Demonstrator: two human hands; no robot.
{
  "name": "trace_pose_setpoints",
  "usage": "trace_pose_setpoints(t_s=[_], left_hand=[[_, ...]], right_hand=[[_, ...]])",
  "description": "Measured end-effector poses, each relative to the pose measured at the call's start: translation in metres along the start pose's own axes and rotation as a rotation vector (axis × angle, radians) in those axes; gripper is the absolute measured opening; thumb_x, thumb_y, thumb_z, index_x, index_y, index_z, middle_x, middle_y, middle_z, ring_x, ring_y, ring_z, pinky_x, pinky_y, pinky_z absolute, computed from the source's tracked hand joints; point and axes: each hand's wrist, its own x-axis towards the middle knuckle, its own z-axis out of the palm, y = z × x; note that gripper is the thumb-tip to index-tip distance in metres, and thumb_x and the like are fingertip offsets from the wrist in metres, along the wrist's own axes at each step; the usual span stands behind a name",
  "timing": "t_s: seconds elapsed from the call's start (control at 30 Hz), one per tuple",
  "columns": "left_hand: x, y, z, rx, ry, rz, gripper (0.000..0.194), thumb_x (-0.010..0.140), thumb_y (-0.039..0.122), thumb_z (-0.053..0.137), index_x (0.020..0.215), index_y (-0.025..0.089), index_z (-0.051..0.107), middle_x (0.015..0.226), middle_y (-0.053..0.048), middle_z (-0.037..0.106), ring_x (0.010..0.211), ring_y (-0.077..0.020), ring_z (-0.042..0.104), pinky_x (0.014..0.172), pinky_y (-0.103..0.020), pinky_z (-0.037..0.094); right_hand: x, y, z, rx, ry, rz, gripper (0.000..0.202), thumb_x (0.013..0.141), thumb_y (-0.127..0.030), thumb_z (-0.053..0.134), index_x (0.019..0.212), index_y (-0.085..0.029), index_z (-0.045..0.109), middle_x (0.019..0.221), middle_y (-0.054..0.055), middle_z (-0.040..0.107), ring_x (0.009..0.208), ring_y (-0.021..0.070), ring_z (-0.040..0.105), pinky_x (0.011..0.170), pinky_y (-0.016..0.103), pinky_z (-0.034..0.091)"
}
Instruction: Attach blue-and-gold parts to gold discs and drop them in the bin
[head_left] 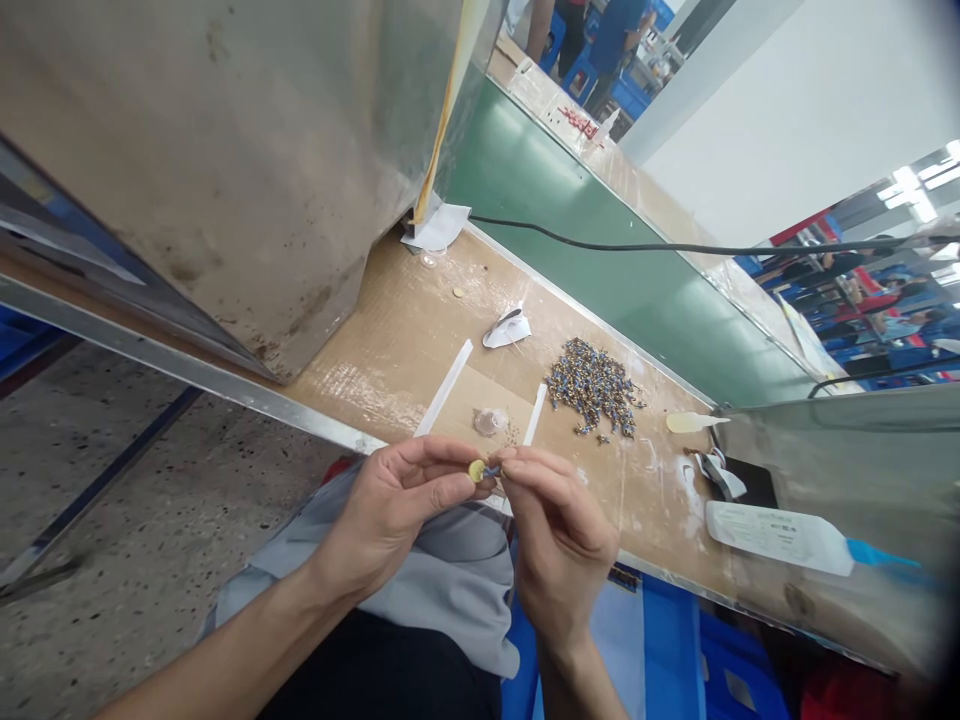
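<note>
Over the front edge of the bench, both hands meet fingertip to fingertip. A small round yellow disc (477,470) is pinched between the thumb and fingers of my left hand (409,495). My right hand (559,510) pinches a small blue piece (492,471) against the disc; whether the two are joined I cannot tell. Just beyond the fingers, a small clear dish (490,421) sits on the bench with tiny brown bits beside it. To its right lies a heap of small blue and brass-coloured parts (596,390).
White tape strips (445,386) mark the cardboard-covered bench (390,340). A crumpled white paper (508,327) lies further back. At right are a squeeze bottle (690,422) and a larger white bottle (780,536). A metal housing (225,150) stands left; a black cable (600,245) crosses behind.
</note>
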Motion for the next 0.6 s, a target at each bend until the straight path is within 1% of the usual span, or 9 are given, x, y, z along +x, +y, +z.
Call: trace_pose_setpoints(t_s=[0.13,0.33,0.5,0.6], left_hand=[[-0.0009,-0.0013,0.0001,0.009,0.01,0.001,0.023,0.088,0.021,0.101,0.109,0.019,0.091,0.106,-0.008,0.092,0.096,-0.0178,0.088,0.096,-0.023,0.069],[-0.0026,0.0006,0.0015,0.015,0.022,-0.008,0.024,0.086,0.024,0.103,0.107,0.019,0.09,0.106,-0.008,0.092,0.096,-0.0183,0.088,0.095,-0.024,0.07],[-0.003,0.0021,0.0028,0.019,0.024,0.0,0.023,0.086,0.024,0.103,0.106,0.02,0.091,0.103,-0.007,0.092,0.095,-0.0166,0.088,0.094,-0.02,0.069],[-0.0025,-0.0001,0.0023,0.035,0.032,0.007,0.023,0.087,0.024,0.103,0.106,0.02,0.091,0.103,-0.007,0.092,0.096,-0.0172,0.089,0.094,-0.021,0.069]], right_hand=[[0.0007,-0.001,-0.0015,-0.004,-0.01,-0.008,0.023,0.105,-0.01,0.078,0.115,-0.029,0.087,0.116,0.004,0.086,0.106,0.0213,0.084,0.095,0.036,0.071],[0.0027,-0.0011,-0.0023,-0.008,-0.029,-0.023,0.024,0.106,-0.009,0.078,0.115,-0.029,0.086,0.116,0.004,0.086,0.105,0.0213,0.084,0.095,0.035,0.072],[0.0062,-0.0031,-0.0016,-0.036,-0.037,-0.065,0.025,0.105,-0.008,0.078,0.115,-0.03,0.086,0.114,0.003,0.086,0.102,0.0217,0.085,0.091,0.035,0.073],[0.0063,-0.0041,-0.0018,-0.066,-0.035,-0.101,0.029,0.104,-0.006,0.077,0.117,-0.03,0.086,0.114,0.004,0.086,0.101,0.0224,0.086,0.09,0.036,0.074]])
